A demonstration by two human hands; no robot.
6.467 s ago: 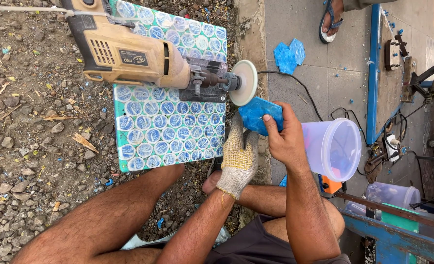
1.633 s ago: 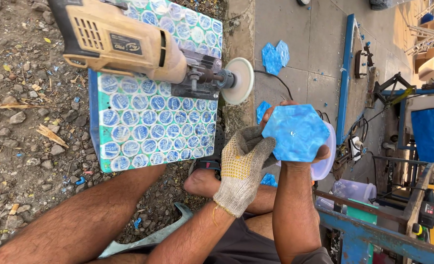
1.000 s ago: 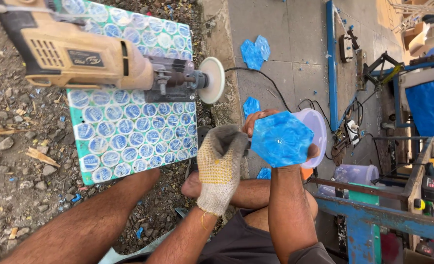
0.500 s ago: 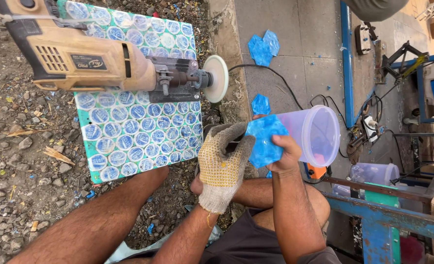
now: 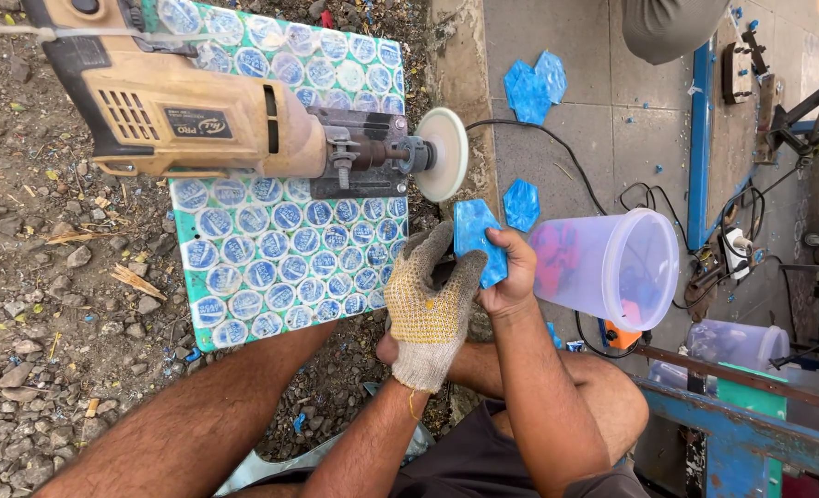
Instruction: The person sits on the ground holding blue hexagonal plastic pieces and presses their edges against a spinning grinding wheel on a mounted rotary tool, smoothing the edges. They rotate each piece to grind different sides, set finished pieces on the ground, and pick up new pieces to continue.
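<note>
Just below the white sanding disc (image 5: 443, 153) of the yellow power tool (image 5: 197, 115), the bare right hand (image 5: 511, 277) and gloved left hand (image 5: 428, 309) close their fingers around a blue hexagonal tile (image 5: 477, 242), seemingly stiff, light, best held by its edges.

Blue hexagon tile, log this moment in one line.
left hand: gloved, on blue hexagon tile | right hand: gripping tile | sanding disc: above tile, apart

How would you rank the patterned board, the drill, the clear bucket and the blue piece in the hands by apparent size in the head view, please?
1. Patterned board
2. Drill, though it sits nearer the camera
3. Clear bucket
4. Blue piece, gripped by left hand and right hand
</note>
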